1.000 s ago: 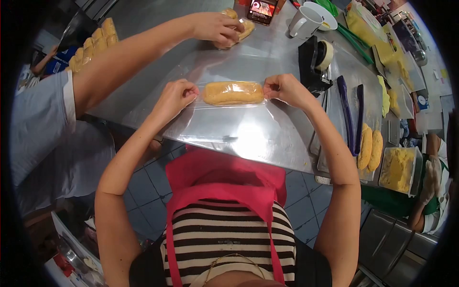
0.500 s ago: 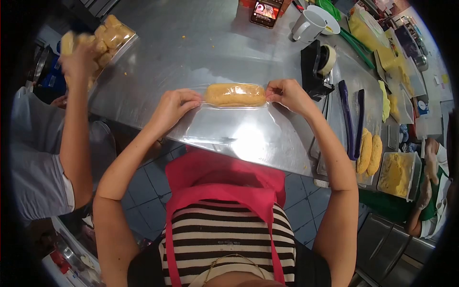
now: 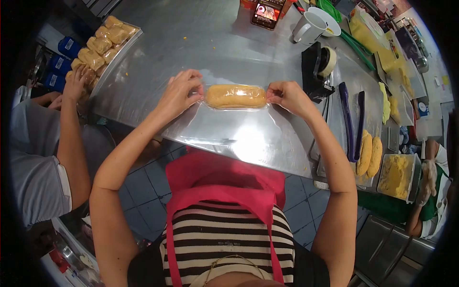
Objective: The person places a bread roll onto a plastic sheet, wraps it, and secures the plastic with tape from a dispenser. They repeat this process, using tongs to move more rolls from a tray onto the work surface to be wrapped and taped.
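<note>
A long golden bread roll (image 3: 236,97) lies sideways on the steel table, wrapped in clear, shiny plastic film. At its left end is my left hand (image 3: 184,91), thumb and a finger closed at the film's edge while the other fingers are raised. My right hand (image 3: 290,97) pinches the film at the right end, its fingers curled together. The roll rests on the table between both hands.
A black tape dispenser (image 3: 315,71), white mug (image 3: 308,27) and phone (image 3: 266,13) stand beyond. Purple tongs (image 3: 351,124) and unwrapped rolls (image 3: 369,153) lie right, near a tub of yellow filling (image 3: 397,174). At left, a co-worker's hand (image 3: 76,83) touches a tray of wrapped rolls (image 3: 103,45).
My left hand has turned and its upper fingers have lifted, while the film's left end looks drawn in closer to the roll. The co-worker's hand has moved down along the tray.
</note>
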Demonstrator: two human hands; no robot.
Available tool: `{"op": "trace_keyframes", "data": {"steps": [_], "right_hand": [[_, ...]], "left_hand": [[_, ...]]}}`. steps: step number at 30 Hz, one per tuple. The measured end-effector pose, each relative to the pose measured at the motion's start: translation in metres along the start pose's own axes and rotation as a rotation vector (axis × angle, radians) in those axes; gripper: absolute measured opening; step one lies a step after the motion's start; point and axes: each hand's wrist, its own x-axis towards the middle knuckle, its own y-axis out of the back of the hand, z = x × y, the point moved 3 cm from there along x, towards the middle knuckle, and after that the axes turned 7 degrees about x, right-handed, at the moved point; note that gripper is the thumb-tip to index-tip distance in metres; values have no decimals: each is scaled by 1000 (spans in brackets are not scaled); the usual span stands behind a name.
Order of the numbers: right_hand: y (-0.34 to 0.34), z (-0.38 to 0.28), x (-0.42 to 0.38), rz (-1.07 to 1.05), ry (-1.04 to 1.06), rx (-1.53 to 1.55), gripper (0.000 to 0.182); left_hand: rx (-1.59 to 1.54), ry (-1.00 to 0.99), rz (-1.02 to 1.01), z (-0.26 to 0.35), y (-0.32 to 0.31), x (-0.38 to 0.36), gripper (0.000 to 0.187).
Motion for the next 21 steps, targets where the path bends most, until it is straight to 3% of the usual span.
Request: {"op": "trace_keyframes", "data": {"steps": [4,13,21], "right_hand": [[0,1,0,5,8,-19,11],[1,-1,-1,1,5,-13,11],[0,-1,0,0,10,-16,10]], "left_hand": [[-48,28,-121,-4,-4,0,13],[-230,22,-64,-8,-7,-1,9],[-293,200,-288,-10,1,20,22]]}}
